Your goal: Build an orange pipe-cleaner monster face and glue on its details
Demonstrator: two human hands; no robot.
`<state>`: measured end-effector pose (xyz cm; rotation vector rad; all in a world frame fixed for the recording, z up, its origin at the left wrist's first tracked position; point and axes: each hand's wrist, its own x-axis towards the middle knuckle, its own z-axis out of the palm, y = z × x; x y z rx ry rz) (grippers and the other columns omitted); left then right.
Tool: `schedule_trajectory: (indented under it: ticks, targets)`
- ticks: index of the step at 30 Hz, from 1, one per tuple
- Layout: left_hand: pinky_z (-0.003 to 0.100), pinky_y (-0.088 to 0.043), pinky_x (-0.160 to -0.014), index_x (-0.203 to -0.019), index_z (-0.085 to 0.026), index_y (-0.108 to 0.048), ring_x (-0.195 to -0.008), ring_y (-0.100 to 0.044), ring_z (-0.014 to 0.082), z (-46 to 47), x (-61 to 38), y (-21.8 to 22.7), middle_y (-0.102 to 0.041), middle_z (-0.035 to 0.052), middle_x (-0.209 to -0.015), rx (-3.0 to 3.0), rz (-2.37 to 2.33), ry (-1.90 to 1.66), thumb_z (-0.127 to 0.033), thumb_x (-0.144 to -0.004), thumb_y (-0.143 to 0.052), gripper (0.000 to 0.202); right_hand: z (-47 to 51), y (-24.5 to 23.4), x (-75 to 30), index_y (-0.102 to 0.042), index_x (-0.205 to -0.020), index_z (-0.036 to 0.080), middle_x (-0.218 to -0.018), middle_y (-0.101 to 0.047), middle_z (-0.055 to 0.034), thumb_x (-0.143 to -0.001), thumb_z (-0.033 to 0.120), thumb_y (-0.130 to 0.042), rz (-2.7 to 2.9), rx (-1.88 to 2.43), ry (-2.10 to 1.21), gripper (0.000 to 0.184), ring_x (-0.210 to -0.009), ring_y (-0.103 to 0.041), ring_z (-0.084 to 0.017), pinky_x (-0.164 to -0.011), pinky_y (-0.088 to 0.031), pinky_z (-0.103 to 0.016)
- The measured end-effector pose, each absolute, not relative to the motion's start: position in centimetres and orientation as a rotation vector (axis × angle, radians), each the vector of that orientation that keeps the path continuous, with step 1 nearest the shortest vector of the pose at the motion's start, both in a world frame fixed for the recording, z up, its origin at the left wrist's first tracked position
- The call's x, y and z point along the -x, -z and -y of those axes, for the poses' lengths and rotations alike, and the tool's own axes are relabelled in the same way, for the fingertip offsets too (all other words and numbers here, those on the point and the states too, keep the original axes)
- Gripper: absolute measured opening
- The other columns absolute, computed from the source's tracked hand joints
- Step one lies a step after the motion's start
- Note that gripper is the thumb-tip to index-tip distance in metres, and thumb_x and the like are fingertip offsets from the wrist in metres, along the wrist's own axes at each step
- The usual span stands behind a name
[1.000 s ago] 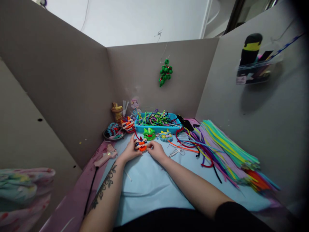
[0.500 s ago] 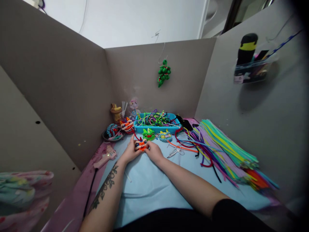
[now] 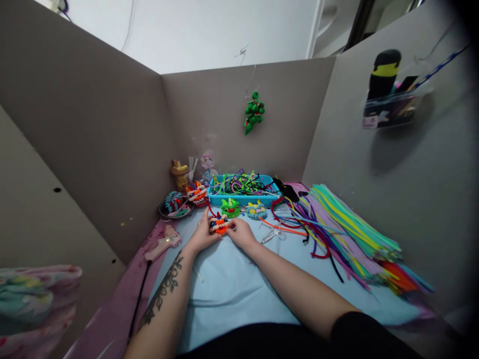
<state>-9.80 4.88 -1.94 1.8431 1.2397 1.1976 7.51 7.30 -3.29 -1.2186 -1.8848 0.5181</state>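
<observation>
Between my hands is a small pipe-cleaner figure (image 3: 219, 224), orange and cream with blue eyes and a dark red stem rising at its upper left. My left hand (image 3: 202, 233) is closed around its left side, thumb pointing up. At its right edge, the fingers of my right hand (image 3: 240, 233) pinch a pale part of the same figure. Just beyond stand a green pipe-cleaner figure (image 3: 230, 208) and a light blue and yellow one (image 3: 256, 210). Scissors (image 3: 274, 234) lie to the right of my right hand.
A blue tray (image 3: 243, 200) of tangled pipe cleaners stands behind. Bundled pipe cleaners (image 3: 348, 224) fill the right side. A pink glue gun (image 3: 163, 248) and a dark bowl (image 3: 175, 215) with figures are at left. Grey panels (image 3: 239, 144) enclose the table.
My right hand has shifted slightly to the right, showing more of the figure's right side. My left hand keeps its hold in the same place.
</observation>
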Motion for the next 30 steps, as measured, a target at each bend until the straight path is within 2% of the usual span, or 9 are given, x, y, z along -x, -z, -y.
schedule_trajectory:
  ticks: [8,16,23,30]
  targets:
    - [0.039,-0.045,-0.085,-0.139,-0.019,-0.006,-0.097,-0.055,0.0219,-5.04,9.66,1.95,-0.051,0.011,-0.109,-1.91,-1.268,-1.195,-0.032,-0.065,-0.07,0.099,-7.09,3.04,-7.29,-0.057,-0.073,0.017,-0.078,-0.058,-0.0013,-0.069,0.015,-0.058,1.939,1.288,-0.515,0.004,-0.075,-0.052,-0.014,-0.068,-0.036,-0.023]
    - [0.04,-0.043,-0.089,-0.137,-0.018,-0.013,-0.097,-0.056,0.0223,-5.24,9.79,2.28,-0.055,0.0107,-0.106,-1.853,-1.266,-1.233,-0.031,-0.06,-0.074,0.1,-6.82,2.47,-7.15,-0.059,-0.074,0.019,-0.08,-0.061,-0.0016,-0.07,0.016,-0.06,1.939,1.374,-0.503,0.004,-0.076,-0.054,-0.015,-0.066,-0.036,-0.023]
    - [0.042,-0.039,-0.093,-0.139,-0.02,-0.011,-0.112,-0.048,0.027,-5.18,10.28,2.41,-0.051,0.0132,-0.115,-1.832,-1.257,-1.253,-0.026,-0.053,-0.078,0.109,-7.56,3.01,-7.95,-0.063,-0.076,0.018,-0.08,-0.064,-0.0029,-0.068,0.013,-0.057,1.882,1.308,-0.536,0.011,-0.077,-0.056,-0.015,-0.071,-0.039,-0.024]
    - [0.042,-0.039,-0.092,-0.139,-0.021,-0.01,-0.106,-0.051,0.0246,-5.45,10.22,2.73,-0.05,0.0124,-0.114,-1.885,-1.253,-1.254,-0.028,-0.057,-0.076,0.105,-7.43,3.07,-7.34,-0.065,-0.071,0.018,-0.072,-0.065,-0.002,-0.069,0.022,-0.056,1.825,1.293,-0.641,0.009,-0.068,-0.057,-0.015,-0.062,-0.039,-0.023]
